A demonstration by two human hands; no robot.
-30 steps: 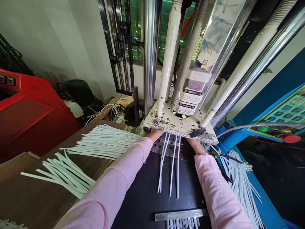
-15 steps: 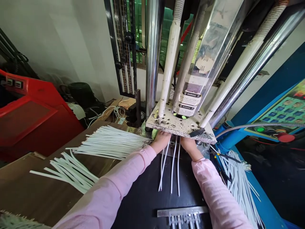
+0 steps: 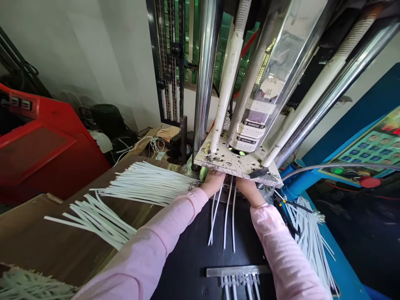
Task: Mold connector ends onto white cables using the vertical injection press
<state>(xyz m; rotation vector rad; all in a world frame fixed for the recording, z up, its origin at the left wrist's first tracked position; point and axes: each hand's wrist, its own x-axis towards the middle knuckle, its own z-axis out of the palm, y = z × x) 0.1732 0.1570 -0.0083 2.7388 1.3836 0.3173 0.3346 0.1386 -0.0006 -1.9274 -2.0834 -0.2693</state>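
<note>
Moved: left hand [image 3: 213, 183] and right hand [image 3: 248, 192] closer together, beneath press plate [image 3: 233, 163].
Hands: fingers hidden under plate edge; grip, openness: cannot tell.
Risk: plate descending could pinch them.

Glossy chrome press columns [image 3: 206, 83], rough pitted metal plate [image 3: 234, 164], smooth white plastic strips [image 3: 150, 183]
</note>
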